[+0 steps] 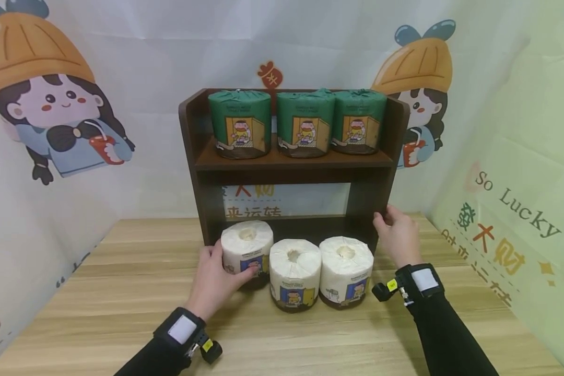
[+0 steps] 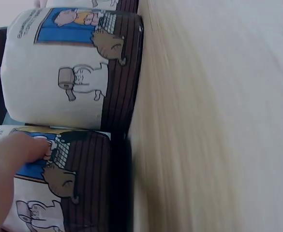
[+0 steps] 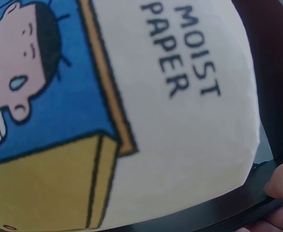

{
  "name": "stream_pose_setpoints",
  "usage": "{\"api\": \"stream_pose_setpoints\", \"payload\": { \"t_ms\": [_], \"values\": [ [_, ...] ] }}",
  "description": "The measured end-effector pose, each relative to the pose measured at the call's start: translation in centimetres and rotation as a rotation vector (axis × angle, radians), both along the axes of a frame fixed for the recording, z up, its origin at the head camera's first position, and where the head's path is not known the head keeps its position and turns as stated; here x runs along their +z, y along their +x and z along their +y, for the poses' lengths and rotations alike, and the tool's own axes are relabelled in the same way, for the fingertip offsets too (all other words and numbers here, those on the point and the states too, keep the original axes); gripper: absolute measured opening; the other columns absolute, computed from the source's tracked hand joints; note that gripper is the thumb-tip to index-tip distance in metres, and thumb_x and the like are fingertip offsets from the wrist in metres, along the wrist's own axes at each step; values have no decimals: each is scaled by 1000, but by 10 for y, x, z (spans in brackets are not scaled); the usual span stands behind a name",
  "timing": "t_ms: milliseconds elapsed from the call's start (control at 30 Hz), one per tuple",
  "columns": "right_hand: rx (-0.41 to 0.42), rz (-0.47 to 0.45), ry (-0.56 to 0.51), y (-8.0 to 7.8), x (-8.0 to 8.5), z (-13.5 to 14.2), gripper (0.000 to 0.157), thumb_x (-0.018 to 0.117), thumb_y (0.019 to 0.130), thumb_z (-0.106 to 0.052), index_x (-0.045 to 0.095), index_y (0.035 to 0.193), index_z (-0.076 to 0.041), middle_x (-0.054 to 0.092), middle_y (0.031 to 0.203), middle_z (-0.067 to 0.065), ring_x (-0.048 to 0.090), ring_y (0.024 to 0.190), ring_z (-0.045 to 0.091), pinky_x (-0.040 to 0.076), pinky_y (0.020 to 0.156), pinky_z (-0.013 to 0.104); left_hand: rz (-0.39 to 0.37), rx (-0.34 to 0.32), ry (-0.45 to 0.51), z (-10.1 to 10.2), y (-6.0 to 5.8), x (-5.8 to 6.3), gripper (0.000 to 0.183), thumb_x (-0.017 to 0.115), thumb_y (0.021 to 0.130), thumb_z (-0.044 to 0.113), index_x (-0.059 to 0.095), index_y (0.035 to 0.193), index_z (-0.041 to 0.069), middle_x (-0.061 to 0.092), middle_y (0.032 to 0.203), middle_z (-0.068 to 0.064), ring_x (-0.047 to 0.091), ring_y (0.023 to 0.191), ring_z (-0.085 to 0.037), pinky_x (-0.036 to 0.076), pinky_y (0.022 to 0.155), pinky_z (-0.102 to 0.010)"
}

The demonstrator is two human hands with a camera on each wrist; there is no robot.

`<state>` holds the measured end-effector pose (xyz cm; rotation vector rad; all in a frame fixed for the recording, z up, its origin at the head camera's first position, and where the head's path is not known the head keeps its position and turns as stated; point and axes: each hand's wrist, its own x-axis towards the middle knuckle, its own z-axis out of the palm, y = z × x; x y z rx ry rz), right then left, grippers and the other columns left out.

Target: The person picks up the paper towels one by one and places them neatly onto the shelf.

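Note:
Three white-wrapped toilet paper rolls stand in front of a dark brown shelf (image 1: 291,169). My left hand (image 1: 216,279) grips the left roll (image 1: 246,249), thumb across its printed front and fingers on its far left side. In the left wrist view, the thumb (image 2: 15,154) presses that roll's picture (image 2: 39,208). The middle roll (image 1: 294,274) and right roll (image 1: 346,271) stand side by side, untouched. My right hand (image 1: 399,237) pinches the shelf's right side panel (image 1: 380,203); its fingers (image 3: 281,183) appear at the right wrist view's edge, beyond the right roll (image 3: 189,145).
On the upper level sit three green-wrapped rolls: left (image 1: 241,125), middle (image 1: 305,124) and right (image 1: 359,122). The shelf stands on a wood-grain table (image 1: 136,271), with a printed cloth backdrop (image 1: 160,52) behind and at both sides.

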<state>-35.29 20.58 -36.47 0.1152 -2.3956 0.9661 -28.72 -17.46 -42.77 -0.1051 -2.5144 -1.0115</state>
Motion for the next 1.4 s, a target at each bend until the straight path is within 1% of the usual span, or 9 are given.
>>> {"api": "stream_pose_setpoints", "payload": {
  "t_ms": [200,367,433,533,700,900,1167,1267,1400],
  "values": [
    [-3,3,-12,0,2,0,34,56,102,-20,60,128,2,66,111,25,64,95,36,56,79,54,-12,72,52,2,-2,3,101,87,71,49,31,138,-2,41,109,-16,47,95,-26,51,76,-41],
    [-8,-9,-8,1,2,0,35,57,102,-21,60,129,0,67,112,24,64,96,36,56,80,54,-19,95,60,3,-1,1,60,87,75,40,46,100,5,54,82,-9,53,73,-23,43,56,-31],
    [-10,-9,-6,0,1,0,34,56,102,-22,60,129,0,67,111,24,64,95,36,56,79,54,-22,71,33,3,-1,0,44,83,80,39,52,80,8,57,67,-4,54,63,-19,40,48,-28],
    [-12,-8,-7,0,0,0,34,57,102,-22,61,128,0,67,110,23,64,94,36,57,78,54,-60,-43,78,3,-2,-3,36,74,91,33,60,65,12,62,57,2,57,53,-15,41,43,-26],
    [-8,-18,-20,1,0,0,35,57,102,-22,60,129,0,67,111,23,64,94,35,57,78,53,-114,-224,274,2,-6,-6,18,64,99,21,73,91,7,73,80,0,68,70,-15,59,63,-32],
    [-8,-21,-19,2,1,0,34,56,102,-22,60,129,-1,67,112,23,64,94,35,57,79,53,-131,-281,343,-3,-9,-9,20,62,100,15,67,115,3,70,103,-13,67,90,-25,60,73,-41],
    [-12,-25,-17,3,2,-2,33,56,102,-21,61,129,-1,67,111,23,64,95,35,56,80,54,-196,-409,388,-3,-9,-13,49,62,100,12,45,144,3,55,134,-18,60,108,-21,58,82,-33],
    [-12,-26,-17,2,2,-2,33,57,102,-21,61,129,-1,67,111,23,64,95,35,57,79,53,-218,-450,402,-3,-9,-15,57,62,100,12,37,149,2,47,142,-20,56,115,-24,57,85,-35],
    [-13,-12,-10,1,1,-2,32,57,102,-21,62,126,-1,68,108,22,65,92,34,57,77,53,-235,-443,387,-2,-9,-15,57,64,99,14,38,149,3,45,143,-18,54,118,-24,56,86,-37]
  ]
}}
